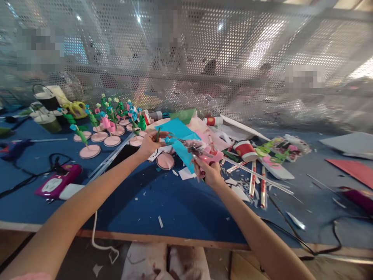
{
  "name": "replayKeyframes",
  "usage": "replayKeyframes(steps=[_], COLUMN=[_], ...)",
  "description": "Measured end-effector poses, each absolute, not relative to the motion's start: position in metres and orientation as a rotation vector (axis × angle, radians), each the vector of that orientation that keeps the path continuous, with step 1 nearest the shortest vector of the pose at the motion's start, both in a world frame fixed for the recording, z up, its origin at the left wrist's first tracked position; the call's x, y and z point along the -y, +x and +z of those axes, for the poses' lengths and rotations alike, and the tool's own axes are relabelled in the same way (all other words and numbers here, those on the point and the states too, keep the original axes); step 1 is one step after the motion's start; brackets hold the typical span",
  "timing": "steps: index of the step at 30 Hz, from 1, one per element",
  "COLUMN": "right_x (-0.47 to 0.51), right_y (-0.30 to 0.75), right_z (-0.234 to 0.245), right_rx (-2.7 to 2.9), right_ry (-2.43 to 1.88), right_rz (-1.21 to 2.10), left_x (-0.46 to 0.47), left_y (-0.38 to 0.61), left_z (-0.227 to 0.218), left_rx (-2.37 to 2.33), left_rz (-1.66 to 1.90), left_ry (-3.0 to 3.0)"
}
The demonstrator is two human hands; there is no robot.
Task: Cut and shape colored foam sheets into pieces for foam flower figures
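Note:
My left hand [150, 145] pinches a small paper flower with a green stem [158, 134] and a blue top [168, 139]. Wrapped around the handle of a pink glue gun [213, 154] is my right hand [207, 170]. The gun's nozzle points left towards the blue top; whether they touch, I cannot tell. A long translucent glue stick [259, 173] runs out behind the gun to the right. Bright blue paper [178, 127] lies behind and beneath both hands. Just below my left hand rests a round pink disc [165, 161].
Several paper flowers on pink discs [90, 151] stand at the left. A purple power block [62, 179] and another glue gun [14, 149] lie nearby. Paper cups [245, 150], foil-wrapped sticks [263, 188] and scraps lie right. A perforated metal screen [186, 74] rises behind the table.

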State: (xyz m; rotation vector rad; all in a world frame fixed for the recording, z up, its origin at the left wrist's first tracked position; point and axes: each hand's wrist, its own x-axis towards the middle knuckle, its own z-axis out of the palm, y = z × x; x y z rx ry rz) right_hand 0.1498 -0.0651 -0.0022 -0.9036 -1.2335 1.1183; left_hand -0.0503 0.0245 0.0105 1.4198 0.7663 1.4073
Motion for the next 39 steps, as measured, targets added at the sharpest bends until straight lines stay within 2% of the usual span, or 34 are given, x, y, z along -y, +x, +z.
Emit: replayKeyframes(steps=[7, 39], right_x=[0.066, 0.069], right_y=[0.143, 0.137], right_z=[0.001, 0.005], right_rx=[1.263, 1.342], right_ry=[-1.058, -0.967], right_rz=[1.044, 1.081], left_x=[-0.026, -0.021], left_y=[-0.050, -0.047], left_z=[0.004, 0.006], left_rx=[-0.794, -0.828], left_rz=[1.353, 1.327], left_ry=[1.478, 1.509])
